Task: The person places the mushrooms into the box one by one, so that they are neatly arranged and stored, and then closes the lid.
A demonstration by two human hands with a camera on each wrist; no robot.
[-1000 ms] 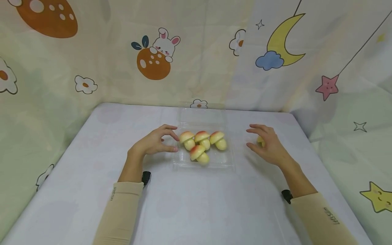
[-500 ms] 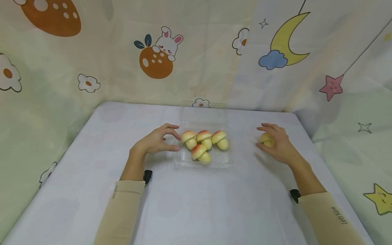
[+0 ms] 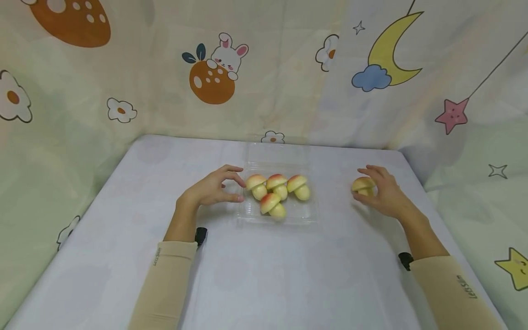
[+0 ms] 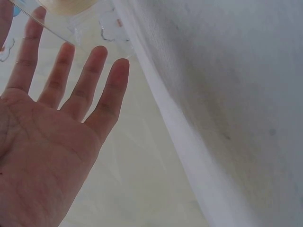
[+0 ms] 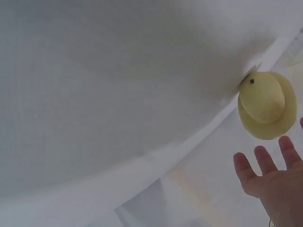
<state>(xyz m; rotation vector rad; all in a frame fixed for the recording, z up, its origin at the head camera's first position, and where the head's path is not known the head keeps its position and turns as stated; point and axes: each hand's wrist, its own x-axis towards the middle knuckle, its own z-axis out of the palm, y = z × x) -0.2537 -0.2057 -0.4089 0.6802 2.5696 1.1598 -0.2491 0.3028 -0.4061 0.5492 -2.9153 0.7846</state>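
Observation:
Several toy mushrooms (image 3: pixel 270 203) with yellow stems and red-tinged caps lie in a clear plastic box (image 3: pixel 297 215) whose lid stands open behind it. My left hand (image 3: pixel 212 187) is at the box's left side, fingers spread and fingertips right at its edge. In the left wrist view its fingers (image 4: pixel 90 78) are mostly straight, near the clear plastic. At the right, another mushroom (image 3: pixel 363 184) lies on the table between the thumb and fingers of my right hand (image 3: pixel 383 192). In the right wrist view that mushroom (image 5: pixel 262 99) shows its stem end, with the extended fingers (image 5: pixel 244 165) just apart from it.
A white cloth covers the table (image 3: pixel 272 275). A printed fabric backdrop (image 3: pixel 156 68) with a rabbit, moon and stars hangs behind and at both sides. Black wrist devices (image 3: pixel 201 236) sit at the sleeve ends.
My right hand has moved right and come around the lone mushroom, which was mostly hidden behind it before. The left hand stays at the box, and the head view has shifted slightly.

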